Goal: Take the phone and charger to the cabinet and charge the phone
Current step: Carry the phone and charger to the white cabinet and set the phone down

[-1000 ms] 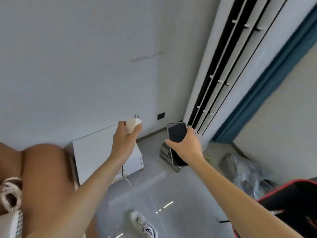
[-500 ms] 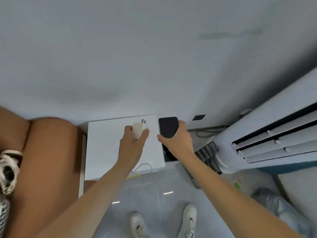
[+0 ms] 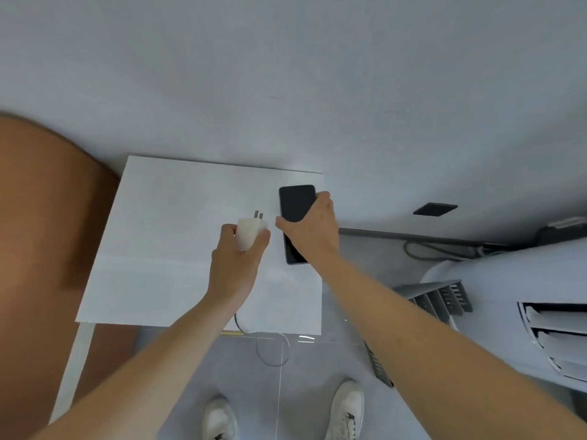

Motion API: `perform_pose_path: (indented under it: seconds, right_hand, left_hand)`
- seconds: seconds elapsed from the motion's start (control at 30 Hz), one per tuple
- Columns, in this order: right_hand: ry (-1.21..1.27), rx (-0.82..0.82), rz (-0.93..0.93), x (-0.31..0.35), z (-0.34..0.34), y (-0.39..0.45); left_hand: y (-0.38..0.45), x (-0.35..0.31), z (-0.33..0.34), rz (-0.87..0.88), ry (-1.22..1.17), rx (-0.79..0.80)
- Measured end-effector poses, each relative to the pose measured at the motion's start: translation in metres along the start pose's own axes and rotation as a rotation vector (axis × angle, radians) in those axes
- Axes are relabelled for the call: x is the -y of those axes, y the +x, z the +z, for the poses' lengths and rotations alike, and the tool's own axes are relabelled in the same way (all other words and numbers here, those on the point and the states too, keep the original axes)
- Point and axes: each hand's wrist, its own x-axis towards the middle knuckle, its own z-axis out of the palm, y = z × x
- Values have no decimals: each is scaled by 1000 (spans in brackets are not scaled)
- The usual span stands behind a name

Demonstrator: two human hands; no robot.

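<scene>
Both hands reached forward over the white cabinet, whose flat top filled the middle of the view against a pale grey wall. Her or his left hand was curled around a white charger, thumb and fingers pressed against its body, with the two metal prongs pointing away from the wrist toward the wall. A thin white cable ran from under that hand, over the cabinet's near edge, and looped above the grey floor. Just beside it, the right hand gripped a black phone across its middle, thumb on the left edge and fingers wrapped over the right edge, the dark screen facing up; the phone lay lengthwise over the right part of the cabinet top, though whether it touched the top could not be told. The two hands were nearly touching. To the left of the cabinet stood a rounded brown headboard-like panel. On the wall to the right sat a black wall socket, with dark cords along the skirting below it and a white floor-standing air conditioner at the right edge. Two white sneakers showed at the bottom
</scene>
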Motion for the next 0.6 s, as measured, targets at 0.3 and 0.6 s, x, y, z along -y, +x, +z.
perform_pose_path:
  seconds: [0.3,0.6]
  right_hand:
    - [-221,-91,-95,13,51,36]
    - [-484,-189,-166,22,62,42]
  left_hand:
    - [38,24,6,-23,-51,-21]
    - [39,29,-2,-35,-96,-2]
